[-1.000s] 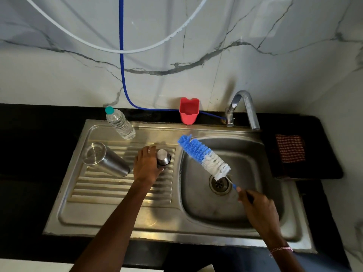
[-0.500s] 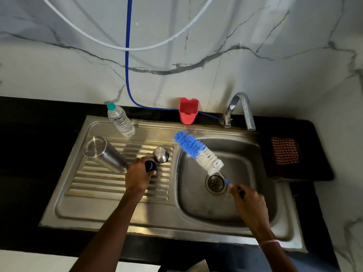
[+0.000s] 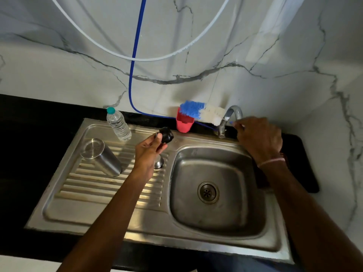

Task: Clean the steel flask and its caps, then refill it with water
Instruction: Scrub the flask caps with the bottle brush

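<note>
The steel flask [image 3: 102,157] stands upside down on the ribbed draining board at the left. My left hand [image 3: 150,152] holds a small black cap [image 3: 167,135] raised above the board. Under that hand a steel cap [image 3: 158,162] rests on the ribs, partly hidden. My right hand [image 3: 259,137] grips the thin handle of the blue-and-white bottle brush [image 3: 202,112], whose bristle head lies sideways over the red cup [image 3: 184,124], beside the tap [image 3: 228,119].
A plastic water bottle [image 3: 118,124] with a teal lid stands at the back of the draining board. The sink basin [image 3: 231,218] with its drain lies at the right. A blue hose and a white tube hang on the marble wall. Black counter surrounds the sink.
My left hand has lifted the black cap off the draining board. My right hand has carried the brush from over the basin back to the tap and the red cup.
</note>
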Tool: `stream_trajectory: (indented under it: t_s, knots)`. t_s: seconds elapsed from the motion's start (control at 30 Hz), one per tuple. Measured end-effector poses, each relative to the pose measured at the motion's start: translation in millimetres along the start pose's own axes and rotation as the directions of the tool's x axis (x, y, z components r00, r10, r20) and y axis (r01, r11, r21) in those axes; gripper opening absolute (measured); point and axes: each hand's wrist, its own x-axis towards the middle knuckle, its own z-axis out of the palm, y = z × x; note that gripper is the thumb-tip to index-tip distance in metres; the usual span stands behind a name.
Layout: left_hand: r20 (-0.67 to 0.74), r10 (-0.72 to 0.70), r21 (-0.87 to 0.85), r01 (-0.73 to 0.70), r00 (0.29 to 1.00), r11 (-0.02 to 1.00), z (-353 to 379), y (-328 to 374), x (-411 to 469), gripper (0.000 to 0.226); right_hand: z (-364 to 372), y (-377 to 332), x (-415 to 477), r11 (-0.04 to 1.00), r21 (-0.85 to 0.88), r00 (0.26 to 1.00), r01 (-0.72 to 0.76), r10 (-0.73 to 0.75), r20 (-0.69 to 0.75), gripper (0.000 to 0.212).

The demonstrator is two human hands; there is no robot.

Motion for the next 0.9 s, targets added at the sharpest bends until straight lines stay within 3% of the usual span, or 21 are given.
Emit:
stream_trajectory:
  t_s: [0.17,0.27,0.4,0.53,0.77,0.9]
  knots:
    - [-0.003,-0.056,-0.147,0.055,0.998,0.988,14.3,1.9,-10.8,0.021,-23.9,-22.0,41.8,0.925,-0.306,0.974,0.225,-0.222,0.046,0.03]
    - [-0.015,-0.082,-0.177,0.078,0.997,0.981,14.5,-3.6,-14.8,0.032,-32.4,-41.6,64.0,0.825,-0.406,0.913,0.393,-0.402,0.068,0.029]
    - [0.008,-0.12,-0.257,0.118,0.993,0.959,15.2,-8.4,-14.2,0.021,-31.0,-73.9,91.6,0.691,-0.507,0.833,0.516,-0.543,0.107,0.018]
    - [0.007,-0.116,-0.271,0.113,0.993,0.956,14.8,-8.8,-12.8,0.02,-14.9,-96.1,101.1,0.639,-0.518,0.801,0.568,-0.573,0.172,0.008]
    - [0.019,-0.104,-0.286,0.105,0.994,0.952,13.8,-6.6,-15.2,0.042,6.8,-98.5,93.7,0.647,-0.54,0.824,0.539,-0.538,0.178,0.036]
    - [0.029,-0.122,-0.311,0.125,0.992,0.942,16.1,-5.6,-18.1,0.04,-10.6,-82.2,88.4,0.672,-0.578,0.859,0.462,-0.5,0.106,0.022]
